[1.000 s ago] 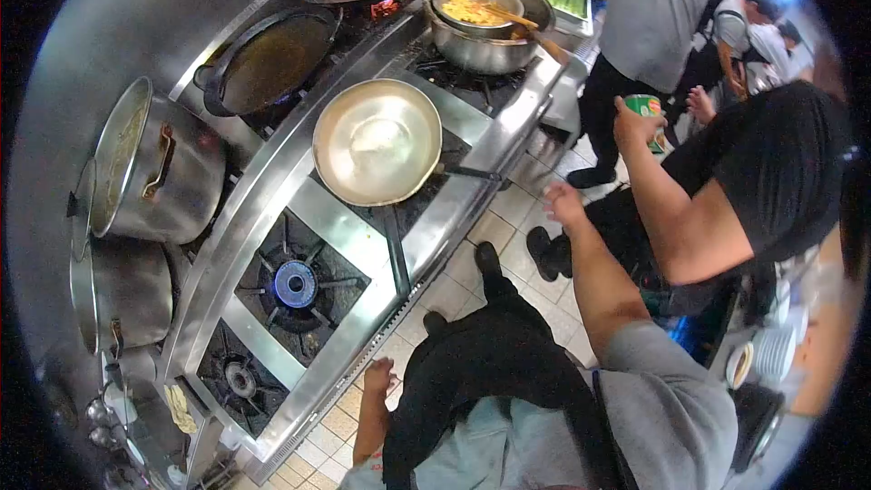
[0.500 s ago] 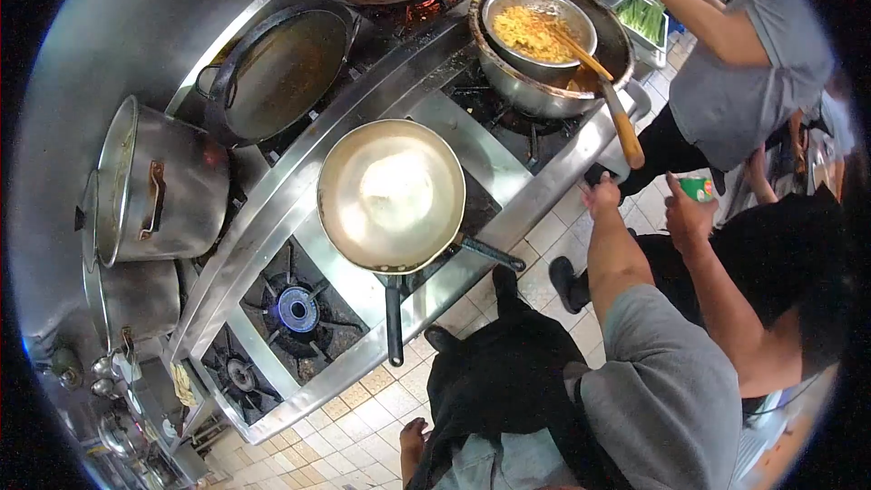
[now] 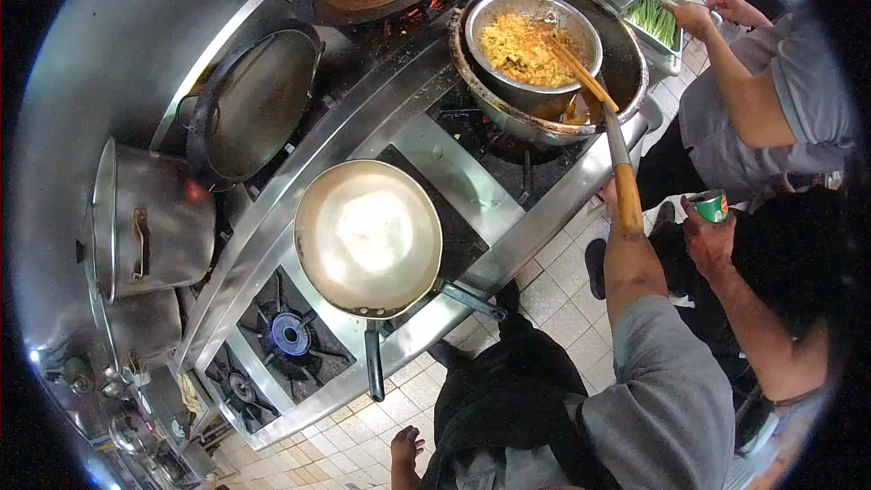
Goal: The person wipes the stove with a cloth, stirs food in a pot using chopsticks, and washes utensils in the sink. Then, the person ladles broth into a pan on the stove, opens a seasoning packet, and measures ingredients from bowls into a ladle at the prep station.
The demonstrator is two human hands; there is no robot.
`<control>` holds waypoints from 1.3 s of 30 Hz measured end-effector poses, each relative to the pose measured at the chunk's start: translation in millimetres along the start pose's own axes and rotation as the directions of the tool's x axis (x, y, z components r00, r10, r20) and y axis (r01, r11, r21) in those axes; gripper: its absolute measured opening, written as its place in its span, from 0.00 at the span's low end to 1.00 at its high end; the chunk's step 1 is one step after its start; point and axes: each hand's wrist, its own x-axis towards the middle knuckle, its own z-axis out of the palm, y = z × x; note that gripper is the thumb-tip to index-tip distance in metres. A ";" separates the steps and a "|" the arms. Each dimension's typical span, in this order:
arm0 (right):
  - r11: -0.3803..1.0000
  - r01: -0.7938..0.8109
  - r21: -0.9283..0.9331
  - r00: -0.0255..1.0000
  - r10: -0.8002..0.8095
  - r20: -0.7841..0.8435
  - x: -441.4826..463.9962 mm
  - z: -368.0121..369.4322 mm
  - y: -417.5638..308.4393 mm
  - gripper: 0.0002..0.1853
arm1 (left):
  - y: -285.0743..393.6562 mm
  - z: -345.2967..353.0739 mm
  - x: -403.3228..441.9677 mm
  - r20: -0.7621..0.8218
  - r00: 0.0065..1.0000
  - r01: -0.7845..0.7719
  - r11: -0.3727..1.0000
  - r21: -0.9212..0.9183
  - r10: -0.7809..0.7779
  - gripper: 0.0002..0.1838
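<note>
- Jutting from the large pot (image 3: 497, 107), the wooden-handled utensil (image 3: 626, 198) lies just beside the right hand (image 3: 609, 192), the nearer one, its long axis running roughly along the forearm (image 3: 634, 270).
- Right fingers: mostly hidden behind that handle, so I can't tell whether they're spread, gripping or touching.
- Left hand (image 3: 407, 446), well apart: fingers loosely curled, nothing seen in them.
- Rightward of the right fingers, a co-worker's hand (image 3: 710, 240) holds a green can (image 3: 713, 209), label unreadably small!
</note>
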 end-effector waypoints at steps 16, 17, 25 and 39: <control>0.949 0.223 -0.220 0.975 -0.220 0.040 -17.1 3.3 -6.5 0.17 | -22.0 21.1 26.8 0.026 0.994 -0.107 0.991 0.082 0.105 0.21; 0.949 0.225 -0.221 0.974 -0.221 0.044 -13.8 2.9 -6.8 0.17 | -23.8 23.3 27.0 0.020 0.995 -0.101 0.991 0.085 0.100 0.21; 0.999 -0.038 0.003 0.982 0.037 0.186 2.2 -16.5 -8.4 0.23 | -28.0 42.0 18.7 0.010 0.994 -0.111 0.994 0.011 0.111 0.22; 0.915 0.231 -0.331 0.973 -0.223 0.063 -163.0 -36.1 -125.4 0.08 | -39.3 60.9 12.4 -0.120 0.992 -0.029 0.897 -0.441 -0.027 0.23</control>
